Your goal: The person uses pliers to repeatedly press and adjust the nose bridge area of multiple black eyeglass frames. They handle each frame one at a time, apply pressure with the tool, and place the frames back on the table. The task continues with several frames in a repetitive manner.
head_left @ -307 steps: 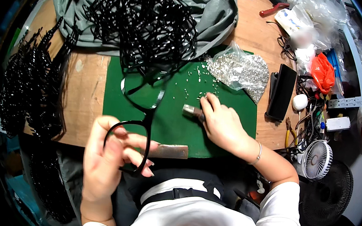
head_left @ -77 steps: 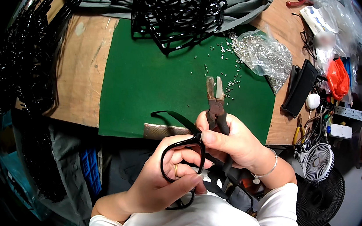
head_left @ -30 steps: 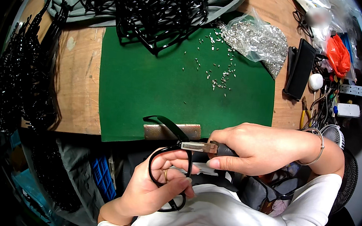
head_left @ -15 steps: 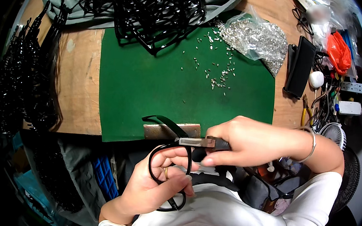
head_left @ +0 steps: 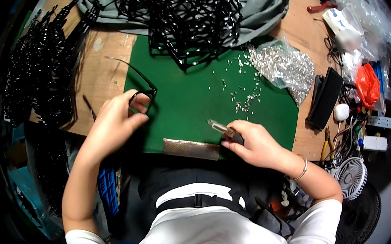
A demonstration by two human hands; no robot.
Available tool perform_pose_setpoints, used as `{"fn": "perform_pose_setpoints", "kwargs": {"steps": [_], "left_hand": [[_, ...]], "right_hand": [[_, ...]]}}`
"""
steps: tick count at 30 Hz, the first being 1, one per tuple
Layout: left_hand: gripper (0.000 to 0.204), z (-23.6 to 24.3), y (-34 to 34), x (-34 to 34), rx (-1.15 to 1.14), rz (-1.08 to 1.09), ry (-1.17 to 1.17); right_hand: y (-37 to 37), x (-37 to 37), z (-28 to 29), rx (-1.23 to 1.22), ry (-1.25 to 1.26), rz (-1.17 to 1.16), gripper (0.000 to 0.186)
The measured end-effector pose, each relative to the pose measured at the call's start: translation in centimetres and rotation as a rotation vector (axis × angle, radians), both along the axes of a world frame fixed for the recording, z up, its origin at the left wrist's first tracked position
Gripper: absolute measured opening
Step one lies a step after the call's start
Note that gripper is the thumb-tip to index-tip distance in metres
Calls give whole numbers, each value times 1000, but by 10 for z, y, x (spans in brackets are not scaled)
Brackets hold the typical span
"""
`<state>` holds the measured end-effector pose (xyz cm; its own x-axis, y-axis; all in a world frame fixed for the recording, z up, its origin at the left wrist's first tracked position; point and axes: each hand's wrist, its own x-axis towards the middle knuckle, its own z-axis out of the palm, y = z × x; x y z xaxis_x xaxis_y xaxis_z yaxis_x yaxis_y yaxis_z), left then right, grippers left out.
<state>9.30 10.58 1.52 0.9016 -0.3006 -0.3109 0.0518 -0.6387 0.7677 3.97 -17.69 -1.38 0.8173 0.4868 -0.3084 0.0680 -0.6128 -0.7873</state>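
My left hand [head_left: 115, 124] holds a black eyeglass frame [head_left: 141, 89] at the left edge of the green mat [head_left: 207, 99], one temple arm sticking out up and to the left over the wood. My right hand [head_left: 254, 145] rests on the mat's lower middle, gripping pliers [head_left: 222, 127] whose metal tip points left. A flat metal file block [head_left: 191, 148] lies at the mat's front edge between my hands. Small silver screws [head_left: 245, 98] are scattered on the mat above my right hand.
A heap of black frames [head_left: 187, 16] lies on grey cloth at the back; more black frames [head_left: 38, 72] are stacked at the left. A clear bag of silver parts [head_left: 282, 67], a black case [head_left: 325, 97], tools, cables and a small white fan [head_left: 352, 171] crowd the right side.
My hands have parted. The left hand carried the eyeglass frame from in front of my body up to the mat's left edge; the right hand with the pliers moved onto the mat.
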Motion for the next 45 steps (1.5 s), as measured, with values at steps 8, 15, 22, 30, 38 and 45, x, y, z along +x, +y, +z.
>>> {"fn": "perform_pose_setpoints", "kwargs": {"steps": [8,15,22,30,38,45], "left_hand": [[23,-9,-65,51,157,-10,-779],[18,-30,-117,80,-134,-49,-534],[37,63,-95,39,-1285,167,440],[76,35,-47,-81,-845,197,199],[91,1,-58,-96,-998,367,38],[110,2,-55,-91,-1025,253,-42]], "right_hand": [[3,-10,-7,-93,-129,73,20],[0,-16,3,-82,-145,25,13],[23,20,-11,-97,-296,5,17],[34,23,-24,-265,-359,56,15],[32,24,-19,-213,-218,0,11],[40,12,-18,-297,-347,21,14]]}}
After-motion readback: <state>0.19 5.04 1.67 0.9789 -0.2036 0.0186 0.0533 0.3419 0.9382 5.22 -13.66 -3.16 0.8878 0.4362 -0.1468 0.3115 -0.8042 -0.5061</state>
